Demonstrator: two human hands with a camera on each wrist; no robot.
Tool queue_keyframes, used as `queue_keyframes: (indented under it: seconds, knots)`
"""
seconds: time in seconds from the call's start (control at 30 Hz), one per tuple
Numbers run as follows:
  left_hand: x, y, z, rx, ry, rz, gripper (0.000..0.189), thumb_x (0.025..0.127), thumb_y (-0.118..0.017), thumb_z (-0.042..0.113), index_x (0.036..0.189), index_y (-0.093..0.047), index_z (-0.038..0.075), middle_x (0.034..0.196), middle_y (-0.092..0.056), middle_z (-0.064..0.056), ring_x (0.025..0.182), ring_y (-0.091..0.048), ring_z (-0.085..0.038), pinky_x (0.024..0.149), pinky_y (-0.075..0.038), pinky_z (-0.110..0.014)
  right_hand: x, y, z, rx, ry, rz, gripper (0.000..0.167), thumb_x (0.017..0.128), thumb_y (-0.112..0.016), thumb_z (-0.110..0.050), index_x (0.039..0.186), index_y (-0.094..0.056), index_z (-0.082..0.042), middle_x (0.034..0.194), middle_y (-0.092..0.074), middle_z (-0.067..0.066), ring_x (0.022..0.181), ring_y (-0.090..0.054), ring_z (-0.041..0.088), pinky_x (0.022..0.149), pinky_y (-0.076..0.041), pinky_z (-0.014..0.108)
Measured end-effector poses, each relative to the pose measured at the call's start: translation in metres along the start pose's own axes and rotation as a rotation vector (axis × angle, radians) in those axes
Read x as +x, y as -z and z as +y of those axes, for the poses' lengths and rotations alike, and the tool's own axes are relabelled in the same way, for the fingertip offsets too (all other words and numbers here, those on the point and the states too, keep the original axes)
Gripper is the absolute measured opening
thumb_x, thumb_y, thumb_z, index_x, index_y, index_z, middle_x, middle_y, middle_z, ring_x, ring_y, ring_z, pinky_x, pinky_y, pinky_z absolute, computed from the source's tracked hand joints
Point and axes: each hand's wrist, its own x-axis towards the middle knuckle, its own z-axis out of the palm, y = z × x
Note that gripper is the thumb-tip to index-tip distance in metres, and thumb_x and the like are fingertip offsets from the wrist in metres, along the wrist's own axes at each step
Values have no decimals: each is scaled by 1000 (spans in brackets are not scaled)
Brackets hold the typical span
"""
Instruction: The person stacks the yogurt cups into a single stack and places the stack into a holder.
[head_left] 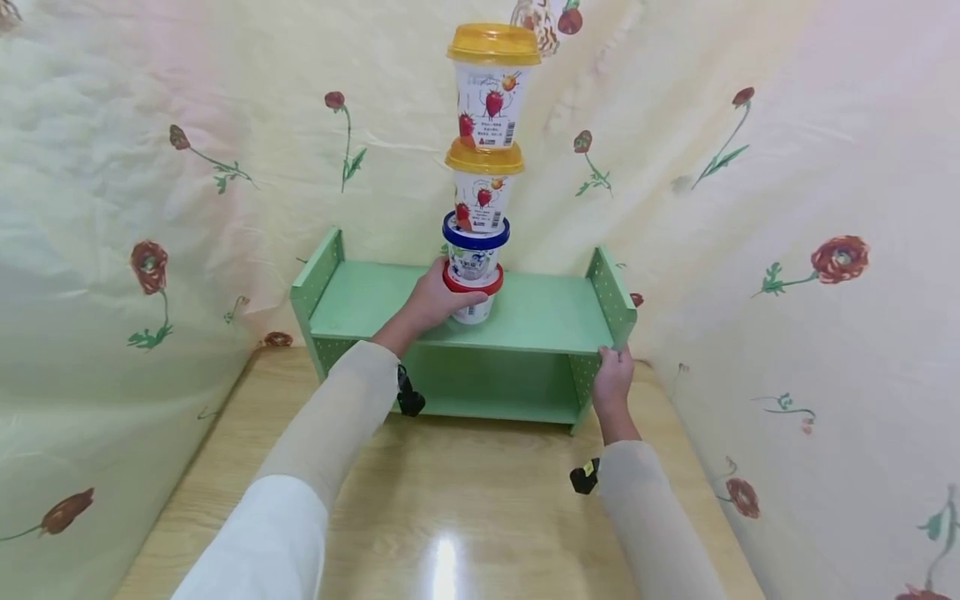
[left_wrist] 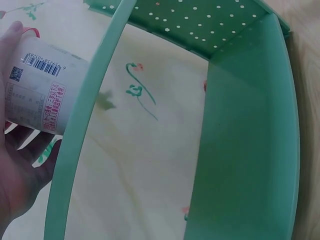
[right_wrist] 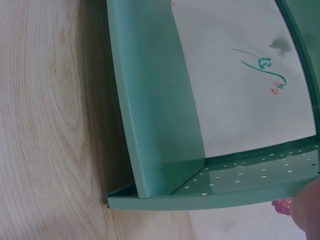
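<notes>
A green two-tier shelf [head_left: 540, 312] stands on the wooden table against the cloth. On its upper board rises a tower of paper cups: a white cup with a red lid [head_left: 472, 312] at the bottom, a blue-lidded cup [head_left: 472, 262] above it, then two yellow-lidded cups [head_left: 480, 200] printed with strawberries. My left hand [head_left: 431, 302] grips the lowest cup from its left, thumb across the front; the left wrist view shows that cup's barcode side [left_wrist: 42, 85]. With my right hand [head_left: 614, 382] I hold the front edge of the shelf's right side panel [head_left: 615, 296].
Floral cloth [head_left: 247, 108] hangs behind and on both sides. The wooden tabletop [head_left: 480, 500] spreads in front of the shelf. Dotted side panels [head_left: 318, 267] rise above the upper board at both ends, and a lower board [head_left: 495, 410] lies beneath.
</notes>
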Motion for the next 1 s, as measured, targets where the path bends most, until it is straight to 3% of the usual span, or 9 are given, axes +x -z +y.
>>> queue_keyframes:
  seconds: [0.27,0.53,0.7,0.87,0.97,1.0]
  knots:
    - [10,-1,-4,-62,-32,-42,95,76,-89,42,151,-33,23,142,-51,2,126,-52,-20,106,-46,-47,9,1,6,-46,-35,-9,57,102,-33,-13,159,-29,-12,162,-31,5,150,-21,20,123,-17,37]
    - [11,-8,-6,-98,-64,-27,92,80,-87,36,152,-32,19,144,-50,-2,128,-51,-23,107,-45,-48,10,8,9,-58,-35,-41,55,105,-33,-16,160,-27,-12,163,-30,5,151,-21,21,123,-17,39]
    - [7,-16,-8,-78,-43,-16,100,82,-85,41,158,-23,20,151,-45,-3,134,-46,-24,109,-44,-49,9,17,10,-78,-44,-48,56,105,-34,-18,160,-25,-14,163,-29,6,150,-21,23,123,-17,42]
    - [-11,-19,-11,20,27,0,109,84,-79,51,163,-10,21,160,-35,-6,145,-35,-29,114,-36,-54,5,28,11,-87,-28,-74,57,105,-40,-20,160,-26,-15,162,-31,7,148,-27,24,122,-22,44]
    - [-31,-12,-10,181,42,9,104,90,-67,59,163,-8,14,165,-25,-11,150,-23,-32,117,-28,-56,4,34,7,-88,-9,-125,58,106,-44,-23,160,-27,-13,162,-32,9,147,-29,25,121,-25,45]
    - [-38,-9,-10,246,21,8,101,93,-62,61,163,-9,12,165,-23,-12,152,-19,-32,119,-25,-56,5,36,5,-87,2,-140,58,106,-45,-23,160,-26,-12,162,-31,10,147,-29,26,121,-25,46]
